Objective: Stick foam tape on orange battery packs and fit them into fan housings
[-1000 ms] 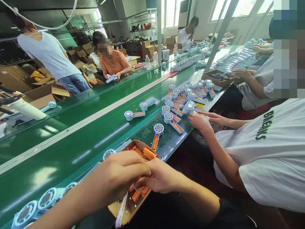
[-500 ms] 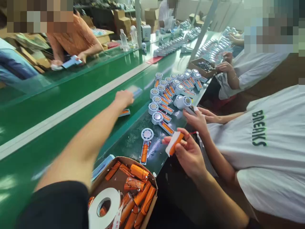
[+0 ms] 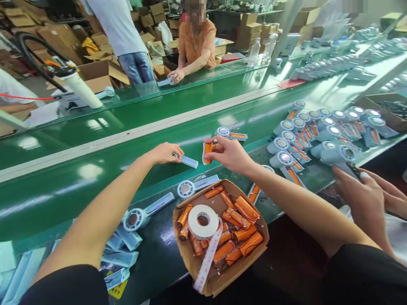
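My left hand [image 3: 163,153] pinches a light-blue handheld fan casing [image 3: 190,161] over the green belt. Only its handle end shows past my fingers. Close by on the right, my right hand [image 3: 231,152] grips an orange battery [image 3: 208,153] with a white strip along its left side. A small gap separates the battery from the casing. Beyond my right hand, a fan casing with an orange battery in its handle [image 3: 238,136] lies on the belt. Below my hands stands a cardboard box [image 3: 254,259] of orange batteries [image 3: 244,234], with a white tape roll [image 3: 193,223] on top.
Fan casings without batteries [image 3: 136,219] lie left of the box. Rows of battery-fitted casings [image 3: 282,159] stand at right. A co-worker's hands [image 3: 365,195] hold a fan there. Across the belt [image 3: 104,159], a person in orange [image 3: 197,46] handles a blue part.
The view has swung left. My right hand has carried the battery from the table's near side to over the belt, beside the casing in my left hand.
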### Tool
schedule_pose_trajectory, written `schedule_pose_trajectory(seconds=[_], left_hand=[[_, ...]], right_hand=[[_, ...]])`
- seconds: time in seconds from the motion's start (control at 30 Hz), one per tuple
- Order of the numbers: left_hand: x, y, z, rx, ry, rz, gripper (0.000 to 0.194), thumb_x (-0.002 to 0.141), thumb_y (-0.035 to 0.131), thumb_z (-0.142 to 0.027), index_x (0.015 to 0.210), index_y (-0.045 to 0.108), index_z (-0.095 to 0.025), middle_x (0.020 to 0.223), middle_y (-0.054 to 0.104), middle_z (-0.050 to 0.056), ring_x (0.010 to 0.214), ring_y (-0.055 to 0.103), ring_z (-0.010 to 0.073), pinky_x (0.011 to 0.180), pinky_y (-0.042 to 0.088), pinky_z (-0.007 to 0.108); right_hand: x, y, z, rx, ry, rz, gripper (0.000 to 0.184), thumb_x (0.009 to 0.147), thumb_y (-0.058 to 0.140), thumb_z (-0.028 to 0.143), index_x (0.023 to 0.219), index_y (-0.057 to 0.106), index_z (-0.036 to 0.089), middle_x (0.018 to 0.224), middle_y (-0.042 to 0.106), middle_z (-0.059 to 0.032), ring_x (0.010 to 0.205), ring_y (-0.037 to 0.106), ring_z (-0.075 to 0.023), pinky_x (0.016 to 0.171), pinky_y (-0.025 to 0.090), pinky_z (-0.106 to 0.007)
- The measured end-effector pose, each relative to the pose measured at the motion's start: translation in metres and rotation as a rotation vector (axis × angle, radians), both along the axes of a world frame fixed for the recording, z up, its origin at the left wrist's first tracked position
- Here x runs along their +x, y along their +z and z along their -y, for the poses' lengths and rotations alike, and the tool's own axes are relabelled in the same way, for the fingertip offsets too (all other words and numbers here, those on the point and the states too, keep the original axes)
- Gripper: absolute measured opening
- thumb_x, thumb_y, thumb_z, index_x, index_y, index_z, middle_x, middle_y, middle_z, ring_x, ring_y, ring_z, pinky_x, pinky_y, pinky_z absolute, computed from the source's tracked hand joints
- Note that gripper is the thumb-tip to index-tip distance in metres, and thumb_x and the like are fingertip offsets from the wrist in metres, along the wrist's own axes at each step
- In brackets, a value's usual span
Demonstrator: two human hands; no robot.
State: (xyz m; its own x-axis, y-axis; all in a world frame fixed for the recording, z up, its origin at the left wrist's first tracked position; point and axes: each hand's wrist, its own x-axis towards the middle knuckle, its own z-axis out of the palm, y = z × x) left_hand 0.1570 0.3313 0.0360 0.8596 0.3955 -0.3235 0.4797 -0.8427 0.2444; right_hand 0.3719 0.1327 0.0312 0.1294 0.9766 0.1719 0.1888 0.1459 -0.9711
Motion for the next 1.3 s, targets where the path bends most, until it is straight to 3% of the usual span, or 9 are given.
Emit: schedule_pose_trajectory(seconds=[0.1,0.2,0.37,0.5,0.73,0.87,0.97,1.17,1.3], left_hand=[[0.002,-0.008,-0.009,-0.074,0.027,0.066,0.024,0.084,0.063,-0.038,0.090,0.079,-0.021,0.115,0.080,0.002,0.103,0.070,0.0183,0.088,0.050,0.024],[0.006,-0.016,-0.015,-0.072,0.067,0.119,0.031,0.087,0.059,-0.042,0.102,0.079,-0.022,0.107,0.081,0.002,0.094,0.070,0.0178,0.081,0.048,0.026],[0.012,-0.024,-0.014,-0.041,0.094,0.148,0.030,0.087,0.062,-0.044,0.105,0.078,-0.026,0.095,0.079,0.001,0.088,0.068,0.0184,0.074,0.045,0.026],[0.018,-0.022,-0.010,-0.031,0.111,0.140,0.026,0.086,0.062,-0.039,0.103,0.078,-0.026,0.092,0.078,0.001,0.089,0.069,0.0193,0.075,0.045,0.027],[0.028,-0.018,-0.003,-0.020,0.152,0.140,0.023,0.095,0.056,-0.034,0.107,0.073,-0.025,0.094,0.077,0.002,0.093,0.070,0.0201,0.075,0.046,0.027],[0.033,-0.016,0.000,-0.038,0.173,0.143,0.021,0.099,0.056,-0.030,0.108,0.073,-0.022,0.100,0.078,0.004,0.096,0.070,0.0207,0.084,0.051,0.030],[0.036,-0.015,0.003,-0.068,0.181,0.145,0.026,0.105,0.058,-0.039,0.111,0.072,-0.018,0.107,0.075,0.007,0.097,0.069,0.0203,0.093,0.055,0.038],[0.043,-0.017,0.005,-0.100,0.199,0.168,0.028,0.104,0.065,-0.042,0.110,0.070,-0.015,0.113,0.073,0.007,0.102,0.069,0.0199,0.096,0.058,0.042],[0.047,-0.006,0.014,-0.092,0.199,0.203,0.026,0.108,0.051,-0.035,0.109,0.070,-0.015,0.112,0.076,0.005,0.099,0.065,0.0162,0.095,0.052,0.034]], right_hand=[[-0.013,-0.010,-0.039,-0.039,-0.006,0.268,0.041,0.084,0.077,0.023,0.125,0.071,0.022,0.082,0.080,0.0028,0.075,0.075,-0.0171,0.079,0.058,-0.029],[-0.021,-0.019,-0.058,-0.051,-0.015,0.561,0.040,0.088,0.077,0.024,0.128,0.071,0.024,0.087,0.081,0.0012,0.080,0.075,-0.0185,0.079,0.055,-0.028],[-0.029,-0.026,-0.060,-0.092,0.021,1.024,0.042,0.095,0.076,0.031,0.137,0.068,0.030,0.099,0.083,-0.0020,0.087,0.077,-0.0239,0.077,0.050,-0.028],[-0.036,-0.022,-0.052,-0.127,0.137,1.225,0.041,0.102,0.067,0.031,0.143,0.064,0.030,0.117,0.082,-0.0053,0.097,0.077,-0.0268,0.075,0.047,-0.029],[-0.045,-0.012,-0.059,-0.371,0.097,1.345,0.049,0.107,0.059,0.039,0.154,0.055,0.026,0.108,0.081,-0.0113,0.096,0.076,-0.0308,0.076,0.048,-0.030],[-0.042,-0.010,-0.064,-0.413,0.141,1.362,0.056,0.107,0.060,0.038,0.160,0.050,0.024,0.112,0.079,-0.0156,0.100,0.075,-0.0342,0.080,0.051,-0.034],[-0.040,-0.010,-0.064,-0.418,0.148,1.339,0.055,0.106,0.064,0.037,0.158,0.053,0.023,0.113,0.079,-0.0181,0.102,0.075,-0.0366,0.082,0.053,-0.038],[-0.049,-0.015,-0.068,-0.357,0.130,1.251,0.043,0.094,0.081,0.037,0.132,0.074,0.020,0.100,0.080,-0.0112,0.098,0.076,-0.0290,0.084,0.053,-0.036],[-0.046,0.002,-0.073,-0.278,0.090,1.125,0.026,0.083,0.088,0.032,0.100,0.080,0.014,0.079,0.075,-0.0004,0.091,0.074,-0.0216,0.087,0.052,-0.032]])
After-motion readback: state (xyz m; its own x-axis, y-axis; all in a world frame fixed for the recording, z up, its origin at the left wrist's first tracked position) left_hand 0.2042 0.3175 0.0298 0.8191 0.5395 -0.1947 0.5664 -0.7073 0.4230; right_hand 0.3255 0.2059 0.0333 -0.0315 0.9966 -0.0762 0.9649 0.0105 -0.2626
